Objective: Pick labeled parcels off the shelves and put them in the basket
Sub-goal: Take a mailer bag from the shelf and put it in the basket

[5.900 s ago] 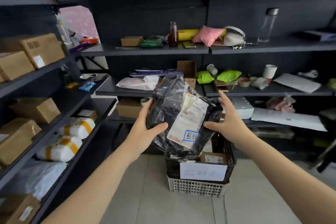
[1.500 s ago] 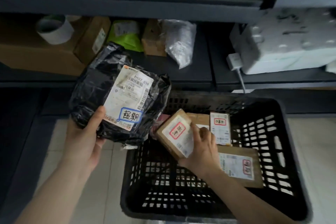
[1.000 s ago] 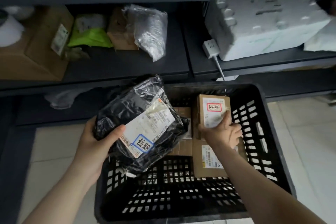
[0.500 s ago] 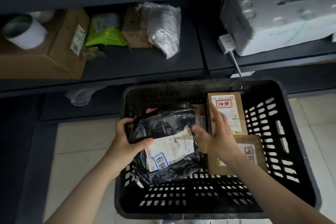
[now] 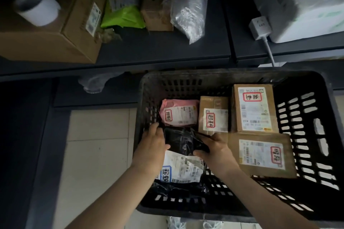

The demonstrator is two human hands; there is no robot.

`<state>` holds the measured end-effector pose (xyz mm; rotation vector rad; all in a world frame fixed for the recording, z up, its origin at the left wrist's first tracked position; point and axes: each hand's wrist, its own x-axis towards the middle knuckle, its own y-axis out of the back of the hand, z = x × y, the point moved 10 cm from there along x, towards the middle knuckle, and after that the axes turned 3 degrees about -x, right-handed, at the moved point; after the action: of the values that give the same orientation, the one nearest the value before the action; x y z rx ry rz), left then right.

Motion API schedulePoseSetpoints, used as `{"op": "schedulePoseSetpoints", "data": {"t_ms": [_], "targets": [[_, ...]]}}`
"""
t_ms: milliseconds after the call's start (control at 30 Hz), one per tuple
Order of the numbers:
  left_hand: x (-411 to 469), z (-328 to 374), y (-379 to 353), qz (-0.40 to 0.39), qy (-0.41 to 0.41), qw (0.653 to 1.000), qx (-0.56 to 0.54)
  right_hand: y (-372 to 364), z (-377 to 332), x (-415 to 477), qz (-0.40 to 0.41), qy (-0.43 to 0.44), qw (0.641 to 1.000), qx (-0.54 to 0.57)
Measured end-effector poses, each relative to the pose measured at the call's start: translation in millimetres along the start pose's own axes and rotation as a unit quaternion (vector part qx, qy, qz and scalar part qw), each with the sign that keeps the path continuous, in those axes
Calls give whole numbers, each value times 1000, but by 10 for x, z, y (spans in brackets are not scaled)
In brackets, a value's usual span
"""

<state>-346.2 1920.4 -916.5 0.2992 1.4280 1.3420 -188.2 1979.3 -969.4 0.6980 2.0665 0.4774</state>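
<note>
A black plastic-wrapped parcel (image 5: 183, 154) with a white label lies at the left front of the black slatted basket (image 5: 307, 135). My left hand (image 5: 151, 149) grips its left upper edge and my right hand (image 5: 214, 149) grips its right upper edge. Beside it in the basket lie a pink labeled parcel (image 5: 178, 112), a small cardboard box (image 5: 214, 114), a taller labeled box (image 5: 254, 108) and a flat cardboard parcel (image 5: 262, 154). My forearms hide part of the black parcel's lower edge.
The dark shelf (image 5: 167, 50) behind the basket carries a big cardboard box (image 5: 61, 24) with white cups (image 5: 37, 8) on it, a green bag (image 5: 122, 15), a small box (image 5: 155, 11), a clear bubble bag (image 5: 188, 11), a white foam box (image 5: 305, 0) and a plug (image 5: 260, 27). Tiled floor (image 5: 96, 154) lies left.
Both hands have lowered the black parcel from above the basket's left side down onto the basket floor. A pink parcel is uncovered behind it. The camera has come closer.
</note>
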Motion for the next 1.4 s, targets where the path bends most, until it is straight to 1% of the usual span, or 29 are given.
{"op": "schedulePoseSetpoints", "data": {"t_ms": [67, 133, 233, 400, 467, 533, 600, 667, 767, 867, 933, 1000, 1033, 1100, 1167, 1200, 1233, 1267, 1300, 1333, 1367, 1400], "targets": [[-22, 60, 20, 38, -52, 994, 86, -43, -60, 53, -5, 10, 1000, 2], [-26, 52, 58, 59, -73, 989, 114, -35, -118, 103, -11, 19, 1000, 9], [1, 59, 65, 49, -94, 981, 160, 18, -214, 135, -17, 39, 999, 32], [73, 75, 212, 58, -84, 976, 194, 77, -363, 127, 29, 107, 993, 39], [67, 34, 227, 63, -84, 971, 216, 53, -409, 188, 21, 113, 992, 44], [48, 46, 227, 75, -92, 964, 239, -8, -420, 282, -8, 93, 995, 30], [52, 76, 101, 65, -109, 962, 241, -89, -379, 362, -35, 68, 997, -13], [83, 81, -48, 40, -110, 963, 243, -163, -329, 408, -40, 49, 995, -72], [132, 71, -185, 23, -108, 960, 257, -267, -280, 442, -40, 25, 987, -157], [129, 107, -195, 17, -127, 958, 257, -346, -226, 507, -47, -11, 979, -197], [40, 162, -35, 46, -171, 954, 243, -396, -231, 547, -44, -28, 976, -212], [-60, 144, 205, 104, -205, 948, 219, -429, -258, 581, -31, -35, 965, -259], [-95, 87, 328, 140, -209, 947, 198, -443, -289, 593, -24, -33, 954, -296], [-154, -58, 513, 185, -199, 947, 171, -468, -371, 577, -12, -23, 929, -368], [-198, -198, 651, 221, -171, 949, 147, -488, -462, 532, 1, 15, 900, -436], [-203, -262, 680, 227, -155, 952, 135, -501, -526, 494, 16, 56, 892, -449], [-206, -309, 693, 230, -141, 955, 122, -549, -605, 435, 25, 112, 892, -436], [-207, -344, 697, 232, -130, 958, 107, -633, -696, 342, 15, 185, 896, -404], [-203, -374, 689, 234, -121, 960, 91, -769, -776, 213, -26, 260, 886, -382], [-199, -391, 678, 236, -114, 962, 77, -949, -781, 102, -84, 314, 863, -386], [-197, -402, 664, 238, -109, 963, 67, -1120, -709, 39, -139, 334, 835, -414], [-199, -412, 649, 239, -105, 963, 62, -1254, -596, 43, -176, 330, 814, -445]]}}
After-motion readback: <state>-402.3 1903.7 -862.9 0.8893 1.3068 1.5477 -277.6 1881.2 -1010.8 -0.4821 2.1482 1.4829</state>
